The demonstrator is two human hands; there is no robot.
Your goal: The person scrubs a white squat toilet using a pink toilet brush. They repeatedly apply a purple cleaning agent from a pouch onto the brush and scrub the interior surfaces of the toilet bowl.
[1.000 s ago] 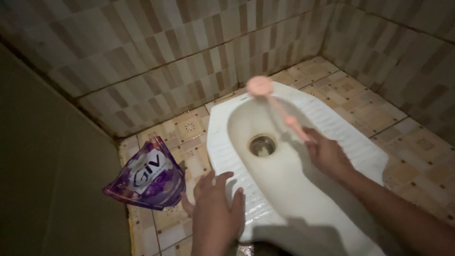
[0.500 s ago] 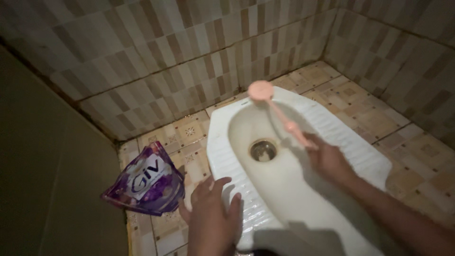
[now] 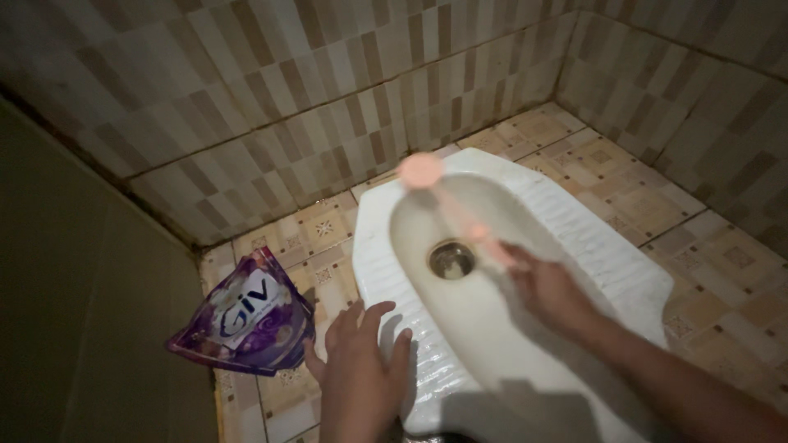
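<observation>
A white squat toilet pan [image 3: 607,262] is set into the tiled floor, with a round drain hole [image 3: 451,258] in its bowl. My right hand [image 3: 546,287] grips the handle of a pink toilet brush [image 3: 447,205], which reaches over the bowl; its round head lies blurred at the far rim. My left hand [image 3: 361,369] rests flat, fingers spread, on the pan's ribbed left footrest.
A purple plastic refill pouch [image 3: 242,316] lies on the floor tiles left of the pan, close to my left hand. Tiled walls [image 3: 287,107] enclose the corner behind and to the right. A dark flat surface [image 3: 82,312] stands at the left.
The brush head has swung left along the far rim and is now motion-blurred. My right hand shifted slightly left with it. My left hand stays on the footrest.
</observation>
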